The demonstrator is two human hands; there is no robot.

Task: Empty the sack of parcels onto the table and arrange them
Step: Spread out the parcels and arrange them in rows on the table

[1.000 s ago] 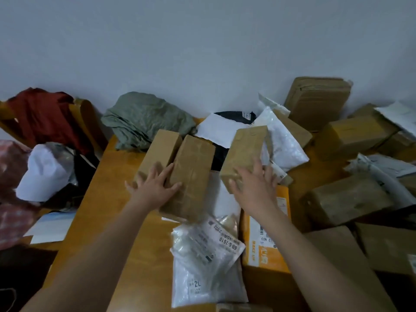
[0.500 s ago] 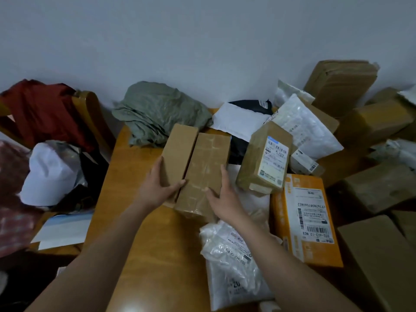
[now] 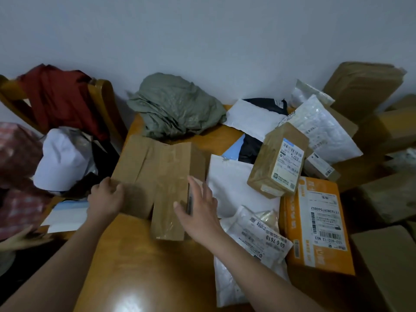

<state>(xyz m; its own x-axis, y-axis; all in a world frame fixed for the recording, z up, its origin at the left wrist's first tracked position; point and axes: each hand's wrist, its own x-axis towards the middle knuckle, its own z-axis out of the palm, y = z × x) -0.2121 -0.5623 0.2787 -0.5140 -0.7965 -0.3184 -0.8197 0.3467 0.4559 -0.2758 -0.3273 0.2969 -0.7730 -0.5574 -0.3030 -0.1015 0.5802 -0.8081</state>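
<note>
Two brown cardboard parcels lie side by side on the wooden table (image 3: 139, 278). My left hand (image 3: 105, 199) grips the near left corner of the left parcel (image 3: 132, 167). My right hand (image 3: 198, 210) presses with straight fingers against the right side of the right parcel (image 3: 171, 188). The crumpled grey-green sack (image 3: 175, 109) lies at the table's far edge by the wall. A taped parcel with a white label (image 3: 279, 161) leans on other mail to the right.
White mailers (image 3: 238, 190), a clear bag labelled 60-6-7610 (image 3: 254, 239) and an orange box (image 3: 317, 224) crowd the table's right. Brown boxes (image 3: 362, 91) pile up far right. A chair with red cloth (image 3: 58, 97) and a white cap (image 3: 60, 163) stand left.
Both hands have shifted the two brown parcels left and toward me. My left hand moved to the left parcel's outer corner. The view tilted left.
</note>
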